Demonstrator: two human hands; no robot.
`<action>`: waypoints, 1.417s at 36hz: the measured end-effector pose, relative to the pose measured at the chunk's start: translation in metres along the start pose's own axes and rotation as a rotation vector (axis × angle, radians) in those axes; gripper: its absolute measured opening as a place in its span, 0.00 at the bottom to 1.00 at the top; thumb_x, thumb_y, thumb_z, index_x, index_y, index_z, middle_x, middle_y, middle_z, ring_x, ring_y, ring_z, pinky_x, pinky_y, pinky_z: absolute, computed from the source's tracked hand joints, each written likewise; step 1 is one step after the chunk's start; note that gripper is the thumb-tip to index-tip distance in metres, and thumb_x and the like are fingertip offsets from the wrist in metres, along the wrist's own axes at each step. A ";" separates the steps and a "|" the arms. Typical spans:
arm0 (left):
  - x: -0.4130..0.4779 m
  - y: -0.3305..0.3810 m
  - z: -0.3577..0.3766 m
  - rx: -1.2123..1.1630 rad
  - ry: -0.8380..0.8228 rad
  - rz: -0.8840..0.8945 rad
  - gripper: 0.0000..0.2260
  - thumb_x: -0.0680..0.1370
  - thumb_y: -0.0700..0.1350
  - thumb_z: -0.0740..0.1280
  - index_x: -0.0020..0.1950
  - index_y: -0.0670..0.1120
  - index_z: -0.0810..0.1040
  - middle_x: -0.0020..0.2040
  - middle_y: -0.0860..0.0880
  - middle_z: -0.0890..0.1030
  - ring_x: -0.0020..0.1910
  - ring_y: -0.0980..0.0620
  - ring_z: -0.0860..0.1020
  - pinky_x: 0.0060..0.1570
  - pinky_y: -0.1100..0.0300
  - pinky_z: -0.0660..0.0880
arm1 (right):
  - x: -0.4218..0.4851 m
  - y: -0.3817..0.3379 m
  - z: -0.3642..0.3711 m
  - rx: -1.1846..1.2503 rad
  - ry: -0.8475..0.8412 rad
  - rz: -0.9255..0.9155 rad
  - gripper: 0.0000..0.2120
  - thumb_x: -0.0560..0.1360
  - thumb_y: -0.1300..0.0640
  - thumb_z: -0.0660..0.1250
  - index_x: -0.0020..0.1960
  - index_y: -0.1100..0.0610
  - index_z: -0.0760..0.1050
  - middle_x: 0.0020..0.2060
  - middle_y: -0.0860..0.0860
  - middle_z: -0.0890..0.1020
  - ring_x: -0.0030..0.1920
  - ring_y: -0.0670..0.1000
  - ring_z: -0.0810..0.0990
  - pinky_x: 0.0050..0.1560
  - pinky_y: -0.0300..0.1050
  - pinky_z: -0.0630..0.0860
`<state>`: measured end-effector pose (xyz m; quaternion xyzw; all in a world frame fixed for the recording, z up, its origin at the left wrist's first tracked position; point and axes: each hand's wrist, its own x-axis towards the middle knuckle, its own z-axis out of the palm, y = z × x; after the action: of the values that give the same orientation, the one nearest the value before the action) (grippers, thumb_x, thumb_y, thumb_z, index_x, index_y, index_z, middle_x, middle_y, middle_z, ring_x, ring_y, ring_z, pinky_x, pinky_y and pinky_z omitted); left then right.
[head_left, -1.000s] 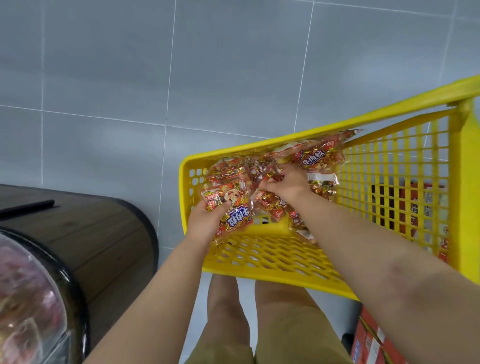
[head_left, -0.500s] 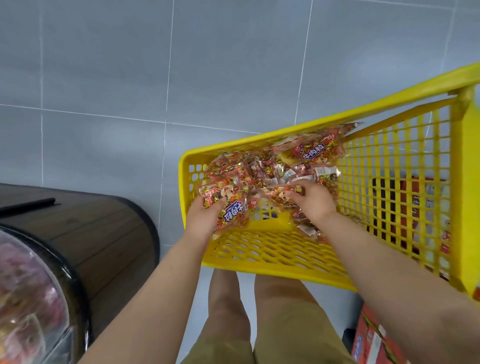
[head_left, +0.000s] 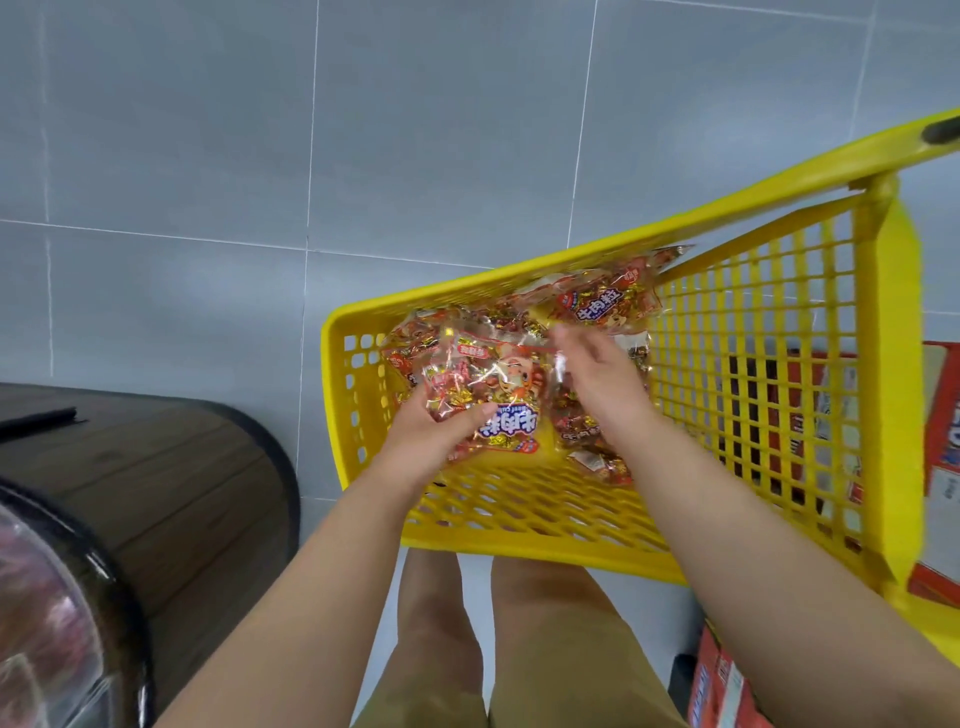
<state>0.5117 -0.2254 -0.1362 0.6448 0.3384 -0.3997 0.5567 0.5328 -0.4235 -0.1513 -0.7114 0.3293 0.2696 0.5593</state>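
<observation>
Over yellow basket (head_left: 519, 514), left grip (head_left: 426, 441) holds snack bag (head_left: 493, 395) labelled 牛肉粒.

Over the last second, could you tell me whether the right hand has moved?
Yes. The right hand has shifted rightward, away from the left corner of the yellow basket.

The snack bag (head_left: 488, 395) is thin clear plastic film, glossy and crinkled, with foil-bright wrappers glinting inside; the other bags (head_left: 608, 301) wear the same shiny film. The basket (head_left: 519, 514) is moulded yellow plastic, smooth with a slight sheen, its walls and bottom an open grid. The grey tiles (head_left: 441, 130) look matt and smooth. The cabinet (head_left: 156, 493) shows satin dark wood grain; its curved clear cover (head_left: 47, 623) is glossy. The shorts (head_left: 561, 675) are matt tan cloth
</observation>
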 end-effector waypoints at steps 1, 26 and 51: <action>0.001 0.000 0.000 -0.004 0.009 -0.012 0.48 0.57 0.60 0.79 0.73 0.51 0.65 0.69 0.51 0.73 0.68 0.47 0.72 0.66 0.47 0.70 | 0.012 0.000 -0.007 0.007 0.138 -0.023 0.05 0.76 0.45 0.64 0.51 0.42 0.75 0.46 0.35 0.77 0.48 0.40 0.76 0.42 0.30 0.69; 0.011 -0.030 -0.004 0.009 0.080 -0.015 0.21 0.68 0.47 0.78 0.58 0.56 0.74 0.47 0.57 0.85 0.44 0.60 0.83 0.39 0.67 0.78 | 0.106 0.017 -0.068 -1.048 0.225 -0.269 0.24 0.70 0.72 0.59 0.66 0.62 0.67 0.66 0.60 0.67 0.59 0.65 0.73 0.55 0.55 0.72; -0.054 -0.008 -0.010 -0.064 0.103 -0.012 0.21 0.69 0.48 0.78 0.58 0.56 0.75 0.54 0.55 0.82 0.56 0.49 0.80 0.51 0.53 0.78 | -0.045 -0.057 -0.094 -0.960 0.260 -0.673 0.10 0.74 0.50 0.68 0.48 0.54 0.84 0.40 0.54 0.84 0.45 0.59 0.77 0.42 0.48 0.72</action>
<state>0.4813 -0.2139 -0.0909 0.6443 0.3832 -0.3582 0.5565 0.5491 -0.4982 -0.0610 -0.9768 -0.0068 0.1071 0.1851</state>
